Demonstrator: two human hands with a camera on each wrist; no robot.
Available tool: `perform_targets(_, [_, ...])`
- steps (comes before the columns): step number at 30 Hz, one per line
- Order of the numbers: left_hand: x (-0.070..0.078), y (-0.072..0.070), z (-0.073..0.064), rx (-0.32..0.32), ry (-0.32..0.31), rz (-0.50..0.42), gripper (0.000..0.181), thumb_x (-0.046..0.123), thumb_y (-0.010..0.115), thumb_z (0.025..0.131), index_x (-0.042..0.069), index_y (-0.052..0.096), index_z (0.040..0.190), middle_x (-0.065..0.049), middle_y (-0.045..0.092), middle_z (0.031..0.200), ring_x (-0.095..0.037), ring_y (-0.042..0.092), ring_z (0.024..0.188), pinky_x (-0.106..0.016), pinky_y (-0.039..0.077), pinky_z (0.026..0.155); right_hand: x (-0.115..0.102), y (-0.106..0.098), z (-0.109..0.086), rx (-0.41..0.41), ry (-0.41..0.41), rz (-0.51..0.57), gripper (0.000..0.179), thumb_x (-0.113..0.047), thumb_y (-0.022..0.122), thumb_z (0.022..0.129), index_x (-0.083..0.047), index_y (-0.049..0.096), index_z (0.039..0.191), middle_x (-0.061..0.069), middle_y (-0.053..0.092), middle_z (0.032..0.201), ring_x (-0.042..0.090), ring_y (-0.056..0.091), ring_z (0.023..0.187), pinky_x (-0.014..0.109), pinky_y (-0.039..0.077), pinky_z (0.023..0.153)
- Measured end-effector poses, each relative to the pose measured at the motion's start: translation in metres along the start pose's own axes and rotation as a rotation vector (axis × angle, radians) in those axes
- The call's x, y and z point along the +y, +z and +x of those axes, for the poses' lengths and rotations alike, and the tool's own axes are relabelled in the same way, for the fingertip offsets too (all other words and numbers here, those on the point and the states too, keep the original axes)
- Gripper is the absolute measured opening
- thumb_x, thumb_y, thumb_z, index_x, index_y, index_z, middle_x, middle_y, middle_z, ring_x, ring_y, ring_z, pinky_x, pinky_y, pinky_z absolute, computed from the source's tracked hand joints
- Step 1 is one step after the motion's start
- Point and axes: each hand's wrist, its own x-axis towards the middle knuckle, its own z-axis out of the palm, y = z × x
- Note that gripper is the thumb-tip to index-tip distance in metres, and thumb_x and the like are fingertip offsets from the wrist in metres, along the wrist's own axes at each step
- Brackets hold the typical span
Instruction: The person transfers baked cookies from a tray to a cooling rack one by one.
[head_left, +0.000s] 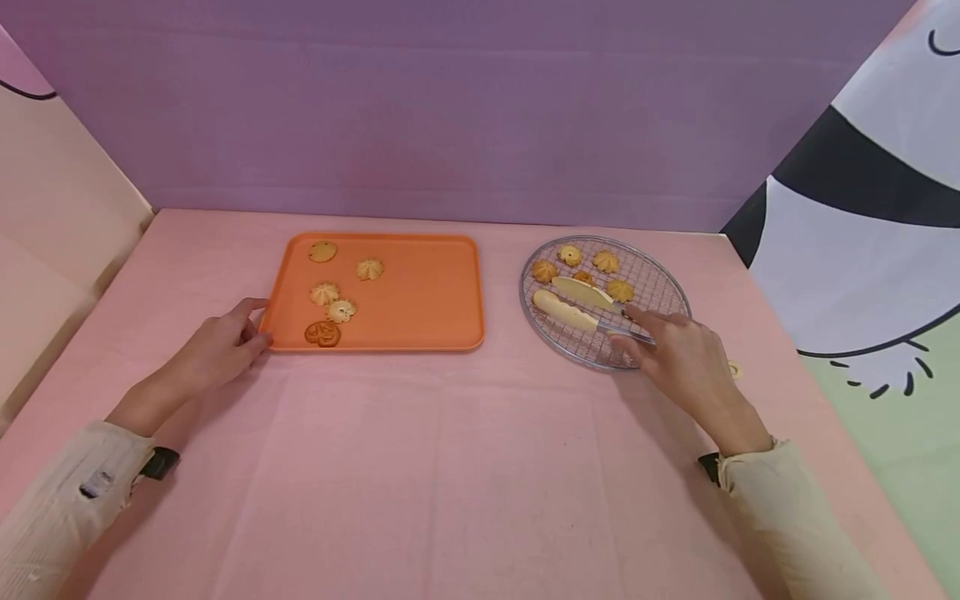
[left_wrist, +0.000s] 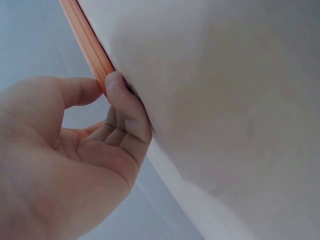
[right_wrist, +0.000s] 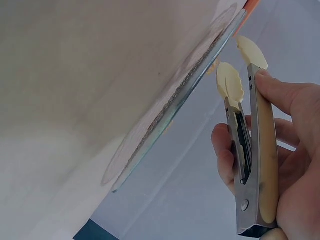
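My left hand (head_left: pixel 225 346) pinches the near left corner of an orange tray (head_left: pixel 427 300) between thumb and fingers, as the left wrist view shows at the tray's rim (left_wrist: pixel 90 37). On the tray's left half lie several cookies, among them a pretzel-shaped one (head_left: pixel 322 334). My right hand (head_left: pixel 686 358) grips metal tongs (right_wrist: pixel 267 150) with cream-coloured tips. Thumb on one arm, fingers on the other, it keeps the tips apart. They hang over a round wire rack (head_left: pixel 566 353) bearing several cookies. A brown cookie (head_left: pixel 583 277) is partly hidden behind the upper tip.
Both tray and rack rest on a pink-covered table (head_left: pixel 420 467). A purple wall (head_left: pixel 480 117) stands behind it, and a printed panel (head_left: pixel 862 258) is on the right. Between tray and rack is a narrow gap.
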Motion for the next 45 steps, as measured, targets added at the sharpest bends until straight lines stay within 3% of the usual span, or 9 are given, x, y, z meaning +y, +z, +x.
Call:
perform_targets(8, [0.001, 0.000, -0.001, 0.000, -0.001, 0.001, 0.054, 0.012, 0.056, 0.101, -0.010, 0.032, 0.145, -0.008, 0.060, 0.082, -0.018, 0.054, 0.070, -0.025, 0.044, 0.060, -0.002, -0.002, 0.000, 0.026, -0.012, 0.008, 0.048, -0.028, 0.082, 0.083, -0.001, 0.069, 0.122, 0.027, 0.071, 0.095, 0.041, 0.065, 0.071, 0.051, 0.051, 0.055])
perform_targets(15, [0.000, -0.001, -0.001, 0.000, 0.001, 0.004, 0.054, 0.013, 0.056, 0.101, -0.009, 0.033, 0.145, -0.008, 0.060, 0.082, -0.018, 0.054, 0.069, -0.026, 0.044, 0.059, -0.007, -0.002, 0.001, 0.061, -0.044, 0.016, 0.049, -0.028, 0.083, 0.081, -0.002, 0.070, 0.120, 0.026, 0.070, 0.107, 0.046, 0.067, 0.092, 0.059, 0.053, 0.070])
perform_targets(24, [0.001, -0.001, -0.002, 0.003, 0.005, 0.009, 0.053, 0.012, 0.055, 0.101, -0.009, 0.033, 0.144, -0.007, 0.060, 0.081, -0.018, 0.054, 0.069, -0.026, 0.043, 0.059, -0.015, -0.003, 0.004, 0.112, -0.088, 0.011, 0.050, -0.029, 0.084, 0.078, -0.004, 0.070, 0.120, 0.022, 0.071, 0.108, 0.043, 0.068, 0.091, 0.058, 0.052, 0.069])
perform_targets(40, [0.002, -0.001, 0.000, -0.002, 0.009, 0.013, 0.053, 0.012, 0.055, 0.101, -0.009, 0.033, 0.144, -0.007, 0.060, 0.082, -0.018, 0.054, 0.070, -0.027, 0.044, 0.061, -0.034, -0.003, 0.016, 0.114, -0.190, 0.021, 0.062, -0.032, 0.085, 0.076, -0.001, 0.065, 0.126, 0.022, 0.071, 0.109, 0.042, 0.069, 0.091, 0.056, 0.052, 0.081])
perform_targets(45, [0.000, 0.000, 0.000, -0.003, 0.009, 0.010, 0.054, 0.012, 0.055, 0.101, -0.009, 0.032, 0.145, -0.007, 0.060, 0.082, -0.018, 0.054, 0.070, -0.027, 0.044, 0.061, -0.043, -0.001, 0.021, 0.074, -0.194, 0.015, 0.064, -0.034, 0.082, 0.080, 0.003, 0.062, 0.128, 0.024, 0.069, 0.113, 0.043, 0.067, 0.096, 0.055, 0.051, 0.086])
